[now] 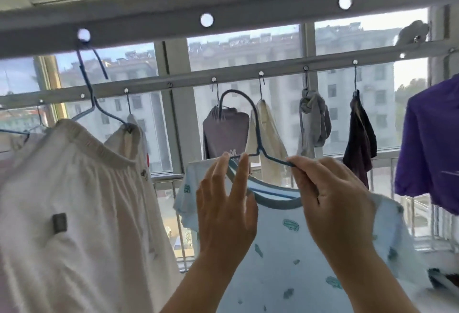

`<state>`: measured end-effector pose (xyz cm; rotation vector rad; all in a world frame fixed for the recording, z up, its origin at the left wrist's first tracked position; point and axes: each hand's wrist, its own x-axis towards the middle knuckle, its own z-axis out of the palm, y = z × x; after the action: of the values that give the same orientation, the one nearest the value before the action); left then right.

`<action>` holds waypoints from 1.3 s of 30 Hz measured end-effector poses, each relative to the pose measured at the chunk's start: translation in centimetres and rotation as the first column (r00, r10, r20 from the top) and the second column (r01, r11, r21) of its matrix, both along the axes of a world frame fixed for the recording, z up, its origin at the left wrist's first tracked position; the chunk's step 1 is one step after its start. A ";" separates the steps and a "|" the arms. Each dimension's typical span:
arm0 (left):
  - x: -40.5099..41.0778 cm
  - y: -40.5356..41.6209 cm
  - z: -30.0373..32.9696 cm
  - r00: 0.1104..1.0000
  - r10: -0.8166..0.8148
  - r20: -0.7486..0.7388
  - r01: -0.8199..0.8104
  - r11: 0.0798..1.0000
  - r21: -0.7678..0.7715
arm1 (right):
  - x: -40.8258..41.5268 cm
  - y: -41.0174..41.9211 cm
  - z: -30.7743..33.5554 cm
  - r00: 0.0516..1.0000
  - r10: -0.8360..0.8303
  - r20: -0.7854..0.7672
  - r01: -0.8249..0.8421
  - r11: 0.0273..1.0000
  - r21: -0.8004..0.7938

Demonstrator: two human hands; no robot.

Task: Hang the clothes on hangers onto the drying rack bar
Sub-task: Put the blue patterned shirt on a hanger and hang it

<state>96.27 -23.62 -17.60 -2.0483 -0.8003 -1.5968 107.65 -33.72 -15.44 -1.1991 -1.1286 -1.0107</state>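
A small light-blue T-shirt (280, 243) with a darker blue collar and little printed shapes sits on a blue wire hanger (255, 123), held up in the middle of the head view. My right hand (335, 203) pinches the hanger's right arm at the shirt's shoulder. My left hand (223, 203) has its fingers spread against the collar and the hanger's left arm. The hanger's hook is free in the air, below the near drying rack bar (248, 10), a grey bar with round holes overhead.
A white garment (74, 200) hangs from a blue hanger hooked in a hole of the near bar at left. A far bar (236, 76) carries several clothes: dark grey, cream, grey, black. A purple shirt (432, 148) hangs at right. Windows lie behind.
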 end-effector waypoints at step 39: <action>-0.3 5.2 9.1 0.939 -0.178 0.294 0.158 0.983 0.091 | -3.2 6.7 8.7 0.966 0.233 -0.113 -0.248 0.957 -0.149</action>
<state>95.99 -18.43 -8.53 -1.8950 -0.6754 -2.0389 104.40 -26.97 -6.70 -1.1906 -1.2660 -0.6799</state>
